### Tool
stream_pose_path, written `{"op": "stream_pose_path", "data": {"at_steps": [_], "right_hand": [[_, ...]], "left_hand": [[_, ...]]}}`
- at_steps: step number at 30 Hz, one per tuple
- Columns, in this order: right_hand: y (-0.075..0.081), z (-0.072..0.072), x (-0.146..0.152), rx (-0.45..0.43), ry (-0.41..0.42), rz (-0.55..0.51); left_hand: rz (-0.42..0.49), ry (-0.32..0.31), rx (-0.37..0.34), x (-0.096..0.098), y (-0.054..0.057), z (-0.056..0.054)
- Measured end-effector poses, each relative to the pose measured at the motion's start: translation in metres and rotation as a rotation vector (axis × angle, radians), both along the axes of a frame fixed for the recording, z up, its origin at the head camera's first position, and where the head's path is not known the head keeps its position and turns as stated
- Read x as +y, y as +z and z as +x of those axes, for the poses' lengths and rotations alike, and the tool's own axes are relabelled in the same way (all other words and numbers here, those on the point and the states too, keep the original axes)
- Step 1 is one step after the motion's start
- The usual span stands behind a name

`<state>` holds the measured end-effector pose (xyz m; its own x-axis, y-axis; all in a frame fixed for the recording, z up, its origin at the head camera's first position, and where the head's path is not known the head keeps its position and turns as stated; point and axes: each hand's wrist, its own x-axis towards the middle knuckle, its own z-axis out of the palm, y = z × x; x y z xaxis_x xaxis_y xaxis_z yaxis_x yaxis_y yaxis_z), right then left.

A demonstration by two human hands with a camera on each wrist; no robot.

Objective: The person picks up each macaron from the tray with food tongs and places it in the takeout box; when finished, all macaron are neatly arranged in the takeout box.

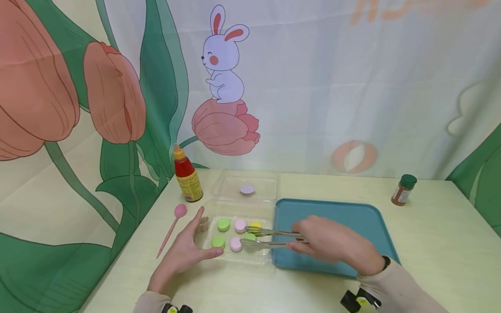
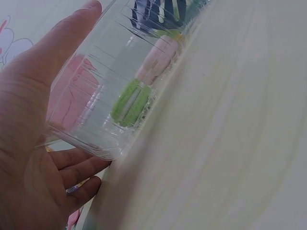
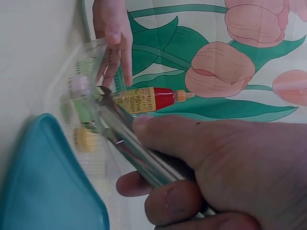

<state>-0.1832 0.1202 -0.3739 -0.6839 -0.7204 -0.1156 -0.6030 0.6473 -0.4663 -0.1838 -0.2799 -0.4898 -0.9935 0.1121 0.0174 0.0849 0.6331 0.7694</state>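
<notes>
Green, pink and yellow macarons sit in a clear plastic box, including a green macaron at the back left and a pink macaron in front. My right hand grips metal tongs. Their parted tips reach into the box on either side of another green macaron, beside a partly covered yellow macaron; contact is unclear. Around the box's near left corner, my left hand is spread, its thumb along the front wall and fingers at the side, as the left wrist view shows.
A blue tray lies right of the box under my right forearm. The box's lid is folded back with a small lilac piece on it. A sauce bottle, pink spoon and green-capped jar stand or lie farther out.
</notes>
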Motion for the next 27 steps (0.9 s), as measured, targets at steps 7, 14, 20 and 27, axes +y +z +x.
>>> {"op": "stream_pose_path", "data": {"at_steps": [7, 14, 20, 27], "right_hand": [[0.011, 0.0, -0.011, -0.001, -0.055, 0.063], [0.014, 0.0, -0.014, -0.004, -0.08, 0.071], [0.012, 0.001, -0.011, -0.005, -0.062, 0.045], [0.006, 0.002, -0.002, -0.064, -0.058, 0.0]], "left_hand": [[-0.007, 0.006, 0.0, 0.001, 0.001, 0.0], [-0.013, 0.008, -0.002, 0.0, 0.003, 0.0], [-0.018, 0.004, 0.008, 0.0, 0.003, 0.0], [-0.021, 0.007, 0.006, 0.001, 0.002, 0.0]]}}
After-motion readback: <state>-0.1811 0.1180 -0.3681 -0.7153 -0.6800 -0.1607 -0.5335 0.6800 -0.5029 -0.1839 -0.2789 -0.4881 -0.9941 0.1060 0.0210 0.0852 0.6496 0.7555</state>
